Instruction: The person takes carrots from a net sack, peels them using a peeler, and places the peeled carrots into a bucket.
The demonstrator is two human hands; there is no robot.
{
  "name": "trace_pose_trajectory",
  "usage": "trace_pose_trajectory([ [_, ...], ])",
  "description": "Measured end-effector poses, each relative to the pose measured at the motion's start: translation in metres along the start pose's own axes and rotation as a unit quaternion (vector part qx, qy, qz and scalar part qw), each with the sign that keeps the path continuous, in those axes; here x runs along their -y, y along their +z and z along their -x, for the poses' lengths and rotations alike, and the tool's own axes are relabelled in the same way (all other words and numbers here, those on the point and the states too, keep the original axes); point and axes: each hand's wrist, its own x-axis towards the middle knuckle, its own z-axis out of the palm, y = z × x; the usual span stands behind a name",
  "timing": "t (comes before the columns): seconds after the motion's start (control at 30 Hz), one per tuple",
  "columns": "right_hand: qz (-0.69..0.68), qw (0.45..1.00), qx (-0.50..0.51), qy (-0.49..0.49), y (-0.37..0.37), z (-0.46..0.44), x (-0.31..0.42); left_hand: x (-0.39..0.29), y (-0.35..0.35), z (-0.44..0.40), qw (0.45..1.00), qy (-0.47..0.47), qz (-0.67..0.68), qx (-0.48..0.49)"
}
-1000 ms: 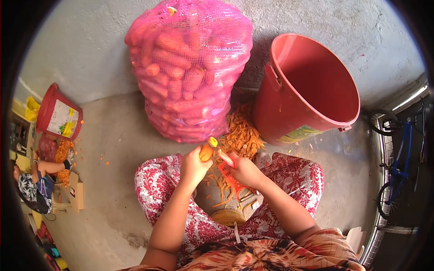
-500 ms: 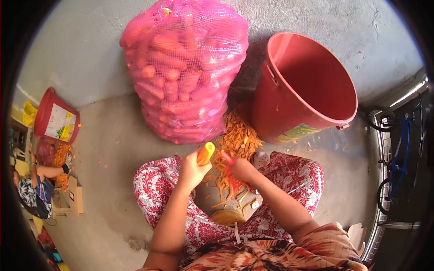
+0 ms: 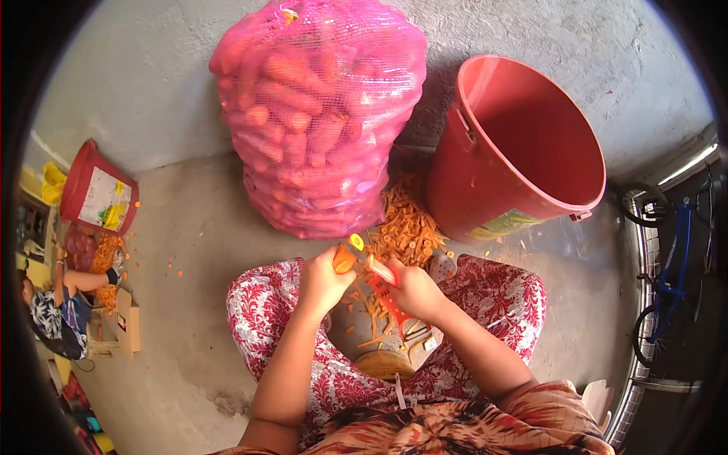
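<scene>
My left hand [image 3: 324, 279] is wrapped round an orange carrot [image 3: 343, 261] with its end pointing away from me. A pale yellow-green cut end [image 3: 356, 242] shows at the carrot's tip, next to the blade. My right hand [image 3: 415, 292] grips a knife [image 3: 381, 269] with a reddish-pink handle, its blade against the carrot's end. Below the right fingers, a red plastic piece with dark holes [image 3: 389, 299] sticks out; its kind is unclear. A heap of carrot peelings and cut ends [image 3: 409, 227] lies on the floor beyond my hands.
A pink mesh sack of carrots [image 3: 318, 136] stands against the wall, with a large red bucket [image 3: 474, 182] at its right. A yellowish round object [image 3: 383, 365] lies between my legs. At far left another person [image 3: 61, 315] sits near a second red bucket [image 3: 95, 189]. A blue bicycle [image 3: 671, 265] is at right.
My right hand has brought the knife up to the carrot's end, and the tip piece now stands apart from the carrot's body. The view has shifted slightly.
</scene>
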Motion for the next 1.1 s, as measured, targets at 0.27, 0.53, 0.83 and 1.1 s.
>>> trace_pose_trajectory([
  [0.27,-0.018,0.999,0.021,-0.038,0.000,-0.001,-0.009,-0.004,0.000,0.000,1.000,0.013,0.003,0.011],
  [0.53,-0.006,0.999,0.012,0.048,0.010,-0.009,-0.016,-0.012,-0.004,0.003,0.998,0.020,-0.051,0.013],
  [0.83,0.077,0.972,0.170,0.143,0.023,-0.023,-0.035,-0.011,-0.001,0.007,0.996,0.050,0.058,0.035],
  [1.1,0.179,0.958,0.207,0.080,0.057,-0.025,-0.071,-0.016,0.005,0.011,0.934,-0.041,-0.275,0.224],
])
